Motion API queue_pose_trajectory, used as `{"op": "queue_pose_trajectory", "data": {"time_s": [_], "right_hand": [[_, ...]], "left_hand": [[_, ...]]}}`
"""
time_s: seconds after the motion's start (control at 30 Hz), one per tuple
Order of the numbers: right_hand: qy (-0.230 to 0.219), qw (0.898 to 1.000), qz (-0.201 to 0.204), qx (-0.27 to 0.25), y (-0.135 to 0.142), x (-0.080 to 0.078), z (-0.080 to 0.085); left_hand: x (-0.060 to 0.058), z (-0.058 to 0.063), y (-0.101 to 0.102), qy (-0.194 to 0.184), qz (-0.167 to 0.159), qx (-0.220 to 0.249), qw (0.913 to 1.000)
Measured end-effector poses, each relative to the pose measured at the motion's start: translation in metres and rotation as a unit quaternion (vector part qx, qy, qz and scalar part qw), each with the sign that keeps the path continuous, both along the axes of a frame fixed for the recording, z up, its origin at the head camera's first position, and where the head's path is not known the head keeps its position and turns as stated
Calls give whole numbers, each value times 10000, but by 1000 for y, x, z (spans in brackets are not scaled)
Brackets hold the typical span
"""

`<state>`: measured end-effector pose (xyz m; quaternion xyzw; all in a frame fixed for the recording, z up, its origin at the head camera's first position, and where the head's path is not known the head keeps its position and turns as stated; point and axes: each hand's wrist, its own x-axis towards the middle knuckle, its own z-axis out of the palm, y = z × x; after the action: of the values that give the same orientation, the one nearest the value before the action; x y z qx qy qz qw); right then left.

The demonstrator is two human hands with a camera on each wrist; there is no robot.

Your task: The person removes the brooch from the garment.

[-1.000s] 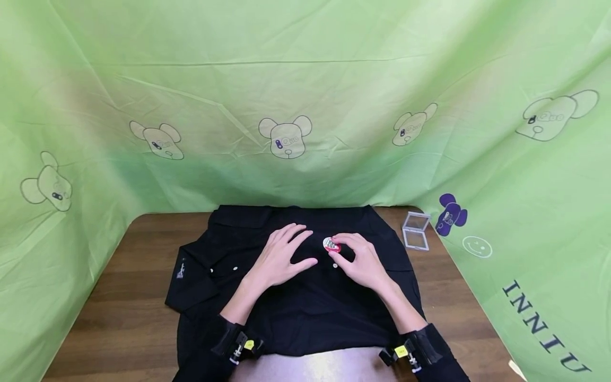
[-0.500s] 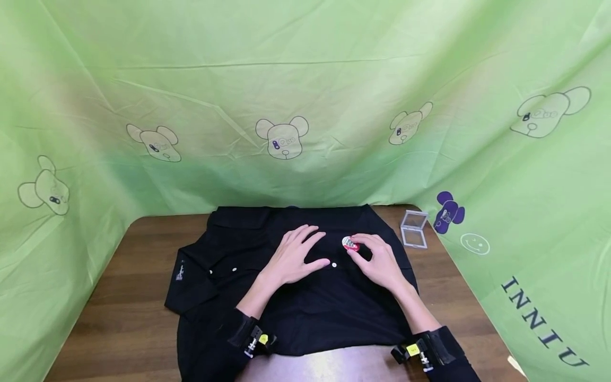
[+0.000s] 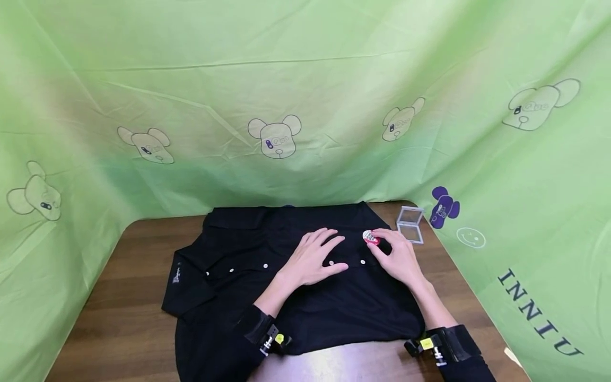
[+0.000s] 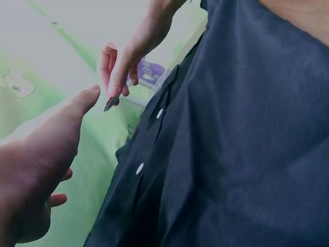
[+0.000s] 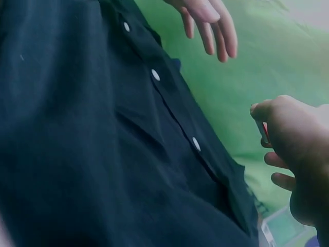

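Note:
A black short-sleeved shirt with white buttons lies spread on the table, its buttoned front running across. My right hand pinches a round red-and-white badge between thumb and fingers, over the shirt's right part. Seen edge-on in the left wrist view, the badge is thin and flat, apart from the cloth. My left hand hovers over the shirt's middle with fingers spread and nothing in it. In the right wrist view, the left hand's fingers hang above the button row.
A small clear hinged case stands open at the table's back right corner. Wooden tabletop shows on both sides of the shirt. A green printed curtain encloses the back and sides.
Both hands have moved to the right across the shirt, the right one carrying the badge. More buttons now show to the left of my left hand. The view has shifted slightly.

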<state>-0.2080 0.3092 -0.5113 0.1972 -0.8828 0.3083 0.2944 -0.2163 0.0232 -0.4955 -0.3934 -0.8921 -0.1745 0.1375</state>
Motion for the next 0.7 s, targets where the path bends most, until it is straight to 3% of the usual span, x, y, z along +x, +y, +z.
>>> {"op": "queue_pose_trajectory", "data": {"time_s": [0.47, 0.7], "right_hand": [[-14, 9952, -983, 3, 54, -7, -5], [-334, 9864, -1607, 97, 77, -11, -10]], "left_hand": [[6, -5, 28, -59, -192, -178, 9996], [9, -6, 34, -98, -272, -180, 9994]]}}
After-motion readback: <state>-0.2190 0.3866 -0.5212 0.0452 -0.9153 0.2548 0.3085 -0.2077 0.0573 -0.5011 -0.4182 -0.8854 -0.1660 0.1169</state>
